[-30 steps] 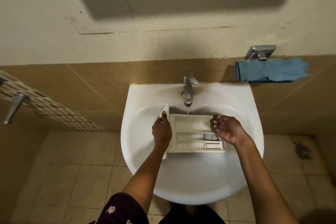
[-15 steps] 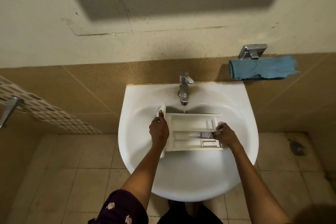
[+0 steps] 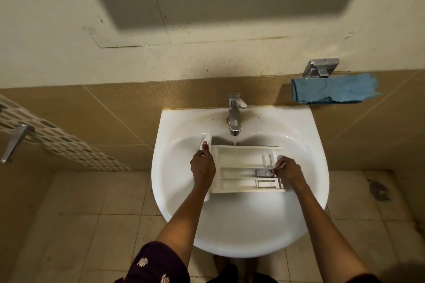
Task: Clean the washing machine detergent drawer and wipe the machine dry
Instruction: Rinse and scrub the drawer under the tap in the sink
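Head view, right hand [image 3: 288, 173] unmoved on detergent drawer [image 3: 241, 161], tap [image 3: 234, 119] still running

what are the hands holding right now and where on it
Both hold the detergent drawer over the sink: the left hand grips its front panel end, the right hand pinches its far end.

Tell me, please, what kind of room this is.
Most likely a bathroom or washroom: a white wall-mounted sink with a chrome tap, tiled wall and floor, and a blue cloth hanging by a chrome holder.
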`<act>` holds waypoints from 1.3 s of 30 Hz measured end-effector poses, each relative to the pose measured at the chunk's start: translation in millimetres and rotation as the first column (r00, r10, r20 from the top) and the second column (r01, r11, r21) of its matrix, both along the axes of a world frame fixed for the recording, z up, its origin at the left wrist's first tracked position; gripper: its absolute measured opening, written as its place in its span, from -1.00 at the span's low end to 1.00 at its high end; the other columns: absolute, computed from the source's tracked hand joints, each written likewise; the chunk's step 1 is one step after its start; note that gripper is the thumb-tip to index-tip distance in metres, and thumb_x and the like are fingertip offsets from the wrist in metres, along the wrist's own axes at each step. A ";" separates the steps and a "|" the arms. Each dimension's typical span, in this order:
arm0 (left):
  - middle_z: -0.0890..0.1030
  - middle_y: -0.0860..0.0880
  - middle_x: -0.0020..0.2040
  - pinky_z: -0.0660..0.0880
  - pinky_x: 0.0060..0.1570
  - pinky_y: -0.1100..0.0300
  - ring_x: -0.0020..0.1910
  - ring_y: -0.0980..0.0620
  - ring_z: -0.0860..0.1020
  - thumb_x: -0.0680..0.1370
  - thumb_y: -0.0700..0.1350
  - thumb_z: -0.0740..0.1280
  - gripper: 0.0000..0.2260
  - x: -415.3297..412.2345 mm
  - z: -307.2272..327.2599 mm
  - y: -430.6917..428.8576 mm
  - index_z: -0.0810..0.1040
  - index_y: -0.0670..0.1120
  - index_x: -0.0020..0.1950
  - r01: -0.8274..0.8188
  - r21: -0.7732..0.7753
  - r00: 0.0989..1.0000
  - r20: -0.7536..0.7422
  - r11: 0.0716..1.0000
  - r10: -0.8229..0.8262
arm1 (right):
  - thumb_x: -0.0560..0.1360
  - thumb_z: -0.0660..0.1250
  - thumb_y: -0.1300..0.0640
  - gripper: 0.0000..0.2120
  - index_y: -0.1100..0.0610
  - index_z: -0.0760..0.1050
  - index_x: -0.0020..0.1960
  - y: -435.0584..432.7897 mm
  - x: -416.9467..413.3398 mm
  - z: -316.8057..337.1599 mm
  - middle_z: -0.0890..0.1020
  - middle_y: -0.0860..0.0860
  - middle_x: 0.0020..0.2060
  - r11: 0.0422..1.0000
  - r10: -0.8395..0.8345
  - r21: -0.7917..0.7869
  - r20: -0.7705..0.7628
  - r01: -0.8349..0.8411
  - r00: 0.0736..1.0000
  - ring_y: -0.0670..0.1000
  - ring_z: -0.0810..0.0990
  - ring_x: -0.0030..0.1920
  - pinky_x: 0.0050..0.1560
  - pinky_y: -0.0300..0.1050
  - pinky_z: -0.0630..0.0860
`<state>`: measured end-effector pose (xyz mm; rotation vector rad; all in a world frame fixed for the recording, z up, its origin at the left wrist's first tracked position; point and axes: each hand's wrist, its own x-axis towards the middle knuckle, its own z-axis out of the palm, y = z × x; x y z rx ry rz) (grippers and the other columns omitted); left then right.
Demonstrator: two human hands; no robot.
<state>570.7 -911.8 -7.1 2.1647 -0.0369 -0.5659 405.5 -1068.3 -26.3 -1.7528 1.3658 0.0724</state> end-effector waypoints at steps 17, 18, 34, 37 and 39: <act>0.60 -0.20 0.08 0.41 0.17 0.02 0.11 -0.20 0.53 0.63 0.15 -0.04 -0.47 -0.9 3.6 0.0 0.55 -0.21 0.11 -0.006 0.007 1.000 -0.002 1.000 0.006 | 0.46 0.32 0.25 -0.67 0.23 0.43 0.22 -1.0 17.5 -0.9 0.55 0.18 0.16 0.973 0.203 -0.044 -0.302 -0.226 0.931 0.17 0.50 0.19 0.12 -0.10 0.41; 0.60 -0.20 0.08 0.40 0.17 0.02 0.11 -0.20 0.53 0.63 0.15 -0.04 -0.47 -1.1 4.1 0.1 0.55 -0.22 0.12 -0.003 0.005 1.000 0.001 1.000 0.003 | 0.45 0.34 0.26 -0.63 0.21 0.43 0.24 0.9 21.2 1.7 0.54 0.17 0.18 0.967 0.210 -0.069 -0.329 -0.245 0.921 0.17 0.50 0.21 0.16 -0.10 0.41; 0.57 -0.21 0.16 0.39 0.21 0.03 0.16 -0.17 0.51 0.64 0.13 -0.02 -0.48 -2.3 7.5 -1.7 0.51 -0.23 0.22 -0.002 0.003 1.000 0.008 1.000 0.002 | 0.54 0.00 0.43 -0.76 0.29 0.39 -0.18 32.0 126.1 31.2 0.41 0.11 -0.37 0.378 -0.794 0.921 0.270 0.094 0.545 -0.01 0.39 -0.34 -0.49 -0.27 0.38; 0.58 -0.21 0.16 0.39 0.22 0.03 0.16 -0.18 0.51 0.64 0.13 -0.02 -0.48 -2.3 6.0 -1.2 0.52 -0.23 0.20 -0.003 0.010 1.000 0.011 1.000 0.003 | 0.52 -0.03 0.43 -0.75 0.26 0.37 -0.18 33.1 129.2 29.8 0.40 0.10 -0.38 0.360 -0.790 0.928 0.248 0.098 0.560 -0.02 0.36 -0.37 -0.46 -0.28 0.30; 0.58 -0.21 0.16 0.39 0.22 0.02 0.17 -0.18 0.51 0.63 0.14 -0.03 -0.48 -2.0 4.7 -1.2 0.53 -0.22 0.20 -0.001 0.007 1.000 0.011 1.000 0.001 | 0.53 -0.05 0.41 -0.74 0.26 0.38 -0.17 33.9 131.5 28.9 0.40 0.10 -0.38 0.322 -0.819 0.943 0.230 0.087 0.526 -0.02 0.36 -0.36 -0.40 -0.26 0.29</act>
